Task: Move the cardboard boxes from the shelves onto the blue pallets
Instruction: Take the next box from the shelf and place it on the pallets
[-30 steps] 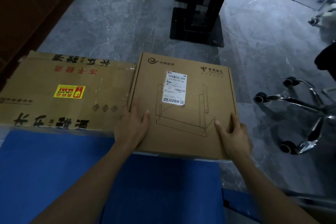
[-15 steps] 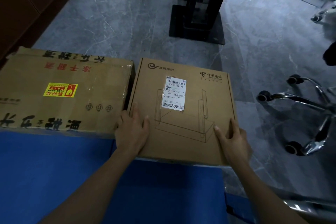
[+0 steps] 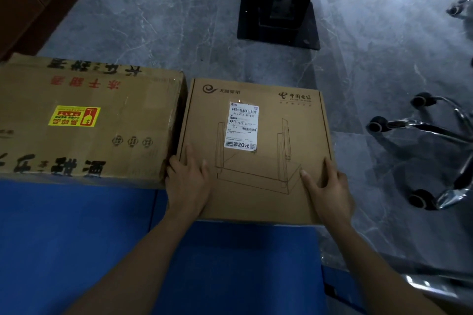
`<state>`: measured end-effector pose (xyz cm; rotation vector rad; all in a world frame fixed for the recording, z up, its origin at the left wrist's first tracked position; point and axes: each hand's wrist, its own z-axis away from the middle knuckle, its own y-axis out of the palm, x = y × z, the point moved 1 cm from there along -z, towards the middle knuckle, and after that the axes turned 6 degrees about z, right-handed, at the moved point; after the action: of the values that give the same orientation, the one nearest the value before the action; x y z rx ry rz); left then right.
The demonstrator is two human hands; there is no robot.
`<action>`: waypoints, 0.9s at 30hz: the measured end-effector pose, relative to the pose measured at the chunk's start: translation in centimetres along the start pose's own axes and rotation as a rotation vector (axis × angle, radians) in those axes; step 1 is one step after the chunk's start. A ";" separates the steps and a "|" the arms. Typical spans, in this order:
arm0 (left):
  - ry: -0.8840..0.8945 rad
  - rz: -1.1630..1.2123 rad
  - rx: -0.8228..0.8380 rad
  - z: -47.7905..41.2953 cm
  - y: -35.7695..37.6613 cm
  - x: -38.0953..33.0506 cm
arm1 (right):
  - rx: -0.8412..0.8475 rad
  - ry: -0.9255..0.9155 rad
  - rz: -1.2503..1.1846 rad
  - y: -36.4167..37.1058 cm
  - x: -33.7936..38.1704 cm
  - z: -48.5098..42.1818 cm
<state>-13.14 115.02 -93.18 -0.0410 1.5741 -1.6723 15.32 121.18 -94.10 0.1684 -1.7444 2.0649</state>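
Two cardboard boxes sit just beside each other on the blue pallet [image 3: 76, 238]. The smaller box [image 3: 256, 199], on the right, shows a router outline, the print 中国电信 and a white label [image 3: 243, 126] reading 516-K20-00-058 and 20元. The left hand [image 3: 188, 181] and right hand [image 3: 330, 189] lie flat on its near corners, fingers straight, gripping nothing. The larger box [image 3: 89, 135] bears a yellow sticker [image 3: 74, 116].

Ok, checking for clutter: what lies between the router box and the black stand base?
Only bare grey floor, in the head view, between the router box and the black stand base.
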 end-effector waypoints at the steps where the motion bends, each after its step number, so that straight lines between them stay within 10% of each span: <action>1: 0.002 -0.002 -0.007 0.0 0.1 0.0 | -0.006 -0.003 0.002 0.0 0.0 0.0; 27: 0.310 -0.033 -0.147 -0.8 1.6 0.8 | -0.026 -0.004 0.084 -0.1 1.2 -0.9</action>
<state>-13.22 115.42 -95.11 0.1233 1.9355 -1.6437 14.43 122.36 -93.70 0.0928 -1.8084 2.1012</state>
